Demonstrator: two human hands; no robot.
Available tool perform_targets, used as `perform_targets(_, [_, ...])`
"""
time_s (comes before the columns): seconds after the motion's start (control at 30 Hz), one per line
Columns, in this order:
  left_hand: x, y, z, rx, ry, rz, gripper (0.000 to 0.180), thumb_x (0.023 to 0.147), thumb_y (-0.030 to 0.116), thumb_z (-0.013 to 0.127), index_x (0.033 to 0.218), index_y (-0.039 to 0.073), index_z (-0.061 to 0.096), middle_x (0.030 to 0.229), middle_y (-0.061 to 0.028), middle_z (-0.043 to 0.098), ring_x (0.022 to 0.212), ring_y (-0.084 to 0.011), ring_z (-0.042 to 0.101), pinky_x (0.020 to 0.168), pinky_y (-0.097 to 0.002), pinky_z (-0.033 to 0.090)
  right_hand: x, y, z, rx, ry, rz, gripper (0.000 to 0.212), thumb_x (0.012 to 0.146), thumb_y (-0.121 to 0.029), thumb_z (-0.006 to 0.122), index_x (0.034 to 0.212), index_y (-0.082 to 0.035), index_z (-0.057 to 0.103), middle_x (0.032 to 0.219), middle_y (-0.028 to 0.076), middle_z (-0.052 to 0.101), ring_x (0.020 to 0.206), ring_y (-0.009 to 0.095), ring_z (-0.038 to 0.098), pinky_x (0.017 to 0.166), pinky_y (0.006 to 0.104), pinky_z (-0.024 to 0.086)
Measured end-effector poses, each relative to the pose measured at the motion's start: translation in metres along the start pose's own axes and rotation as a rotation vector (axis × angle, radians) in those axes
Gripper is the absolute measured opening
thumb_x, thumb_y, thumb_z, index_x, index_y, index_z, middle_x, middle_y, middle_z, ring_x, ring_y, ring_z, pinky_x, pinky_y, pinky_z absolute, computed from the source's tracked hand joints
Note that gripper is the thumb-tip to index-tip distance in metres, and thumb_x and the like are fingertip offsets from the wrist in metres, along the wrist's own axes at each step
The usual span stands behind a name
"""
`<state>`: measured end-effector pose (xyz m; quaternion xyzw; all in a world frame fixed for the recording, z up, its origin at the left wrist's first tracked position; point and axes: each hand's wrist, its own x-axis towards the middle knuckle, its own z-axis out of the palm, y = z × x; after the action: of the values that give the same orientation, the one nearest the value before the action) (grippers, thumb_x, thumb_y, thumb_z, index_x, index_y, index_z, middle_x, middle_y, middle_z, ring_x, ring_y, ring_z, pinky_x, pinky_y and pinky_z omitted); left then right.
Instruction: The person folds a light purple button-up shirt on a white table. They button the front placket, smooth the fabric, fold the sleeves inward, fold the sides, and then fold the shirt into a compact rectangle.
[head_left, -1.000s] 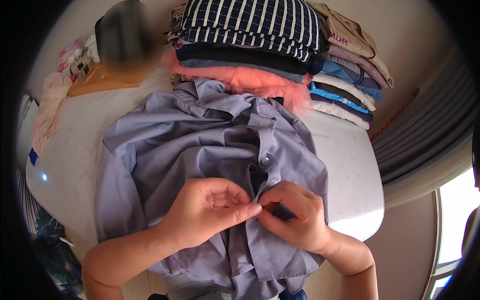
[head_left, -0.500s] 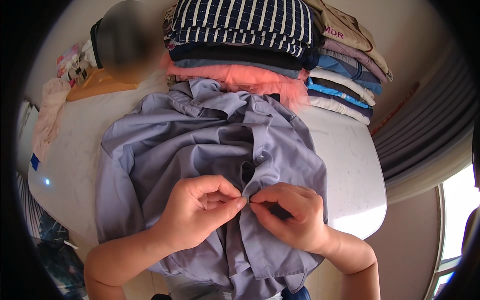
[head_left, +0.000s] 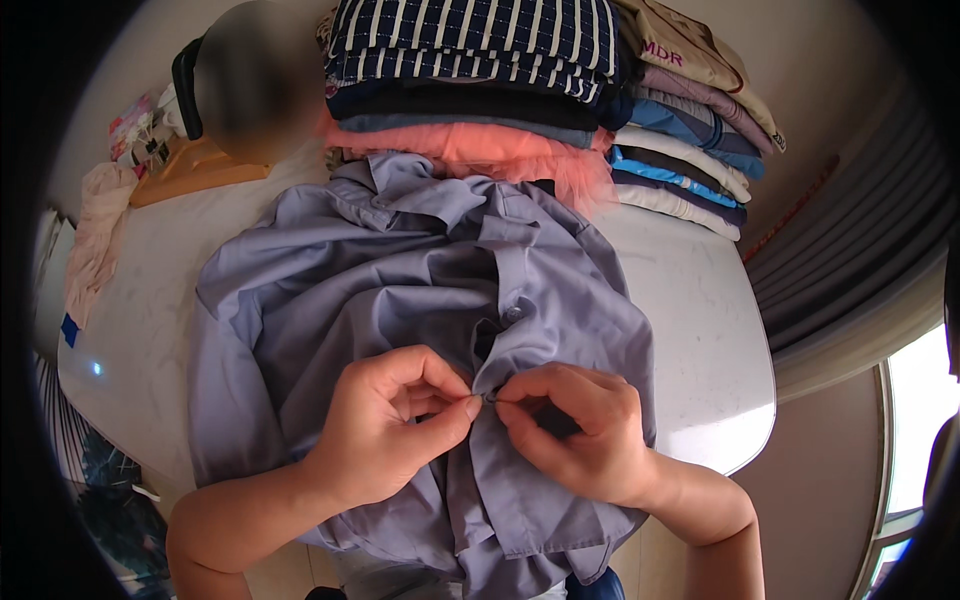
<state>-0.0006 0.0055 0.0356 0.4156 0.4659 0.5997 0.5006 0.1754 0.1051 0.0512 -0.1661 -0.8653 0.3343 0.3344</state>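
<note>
A grey-purple button shirt lies front up across the table, its collar at the far end and its lower hem hanging over the near edge. My left hand pinches the front edge between thumb and forefinger. Right beside it, my right hand pinches the other side of the same spot, fingertips almost touching the left ones. A small button shows between the two pinches, partly hidden by the fingers. Above the hands, another button sits on the placket, and a dark gap opens in the front.
Folded clothes are stacked at the back, with a second stack to their right. A wooden tray and a pale pink cloth lie on the white table at the left. Grey curtains hang at the right.
Both hands have shifted slightly left with the shirt's front edge. The fingertips are a little farther apart, and the button between them shows more clearly.
</note>
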Motion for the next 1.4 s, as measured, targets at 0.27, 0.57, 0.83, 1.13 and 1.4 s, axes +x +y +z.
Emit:
perform_targets(0.27, [0.000, -0.002, 0.001, 0.125, -0.032, 0.117, 0.011, 0.082, -0.007, 0.067, 0.086, -0.002, 0.058, 0.087, -0.0037, 0.062, 0.082, -0.0077, 0.060, 0.076, -0.0227, 0.050, -0.001, -0.001, 0.001, 0.038, -0.031, 0.012, 0.013, 0.075, 0.002, 0.072, 0.085, 0.001, 0.064, 0.076, 0.008, 0.067, 0.064, 0.015, 0.066, 0.057, 0.0255, 0.051])
perform_targets(0.57, [-0.002, 0.001, 0.000, 0.119, -0.089, 0.187, 0.013, 0.081, -0.006, 0.067, 0.086, 0.000, 0.056, 0.089, -0.0042, 0.061, 0.083, -0.0080, 0.059, 0.076, -0.0239, 0.049, 0.000, -0.002, -0.009, 0.720, -0.207, 0.457, 0.004, 0.089, 0.003, 0.063, 0.091, 0.005, 0.062, 0.085, 0.010, 0.068, 0.077, 0.013, 0.065, 0.068, 0.0249, 0.053])
perform_targets(0.83, [-0.002, 0.004, -0.002, 0.087, -0.113, 0.186, 0.012, 0.083, -0.004, 0.067, 0.087, 0.001, 0.056, 0.087, -0.0034, 0.061, 0.081, -0.0076, 0.059, 0.073, -0.0239, 0.049, 0.007, 0.004, -0.013, 1.038, -0.260, 0.616, 0.006, 0.088, 0.002, 0.065, 0.092, 0.005, 0.063, 0.083, 0.012, 0.068, 0.073, 0.016, 0.065, 0.064, 0.0257, 0.053])
perform_targets(1.13, [0.002, 0.012, -0.005, 0.092, -0.170, 0.021, 0.013, 0.088, 0.007, 0.065, 0.083, 0.004, 0.054, 0.078, -0.0002, 0.055, 0.069, -0.0047, 0.050, 0.062, -0.0213, 0.042, 0.003, 0.005, -0.013, 0.951, -0.292, 0.490, 0.007, 0.089, 0.004, 0.063, 0.096, 0.005, 0.064, 0.085, 0.009, 0.067, 0.075, 0.012, 0.063, 0.066, 0.0245, 0.052])
perform_targets(1.4, [0.002, 0.006, -0.008, 0.100, -0.254, -0.112, 0.021, 0.094, 0.013, 0.063, 0.078, 0.004, 0.052, 0.070, 0.0058, 0.049, 0.064, -0.0005, 0.043, 0.056, -0.0195, 0.037, 0.005, 0.003, -0.016, 0.546, -0.328, 0.308, 0.004, 0.085, 0.004, 0.065, 0.089, 0.005, 0.065, 0.081, 0.008, 0.067, 0.072, 0.012, 0.062, 0.064, 0.0238, 0.049])
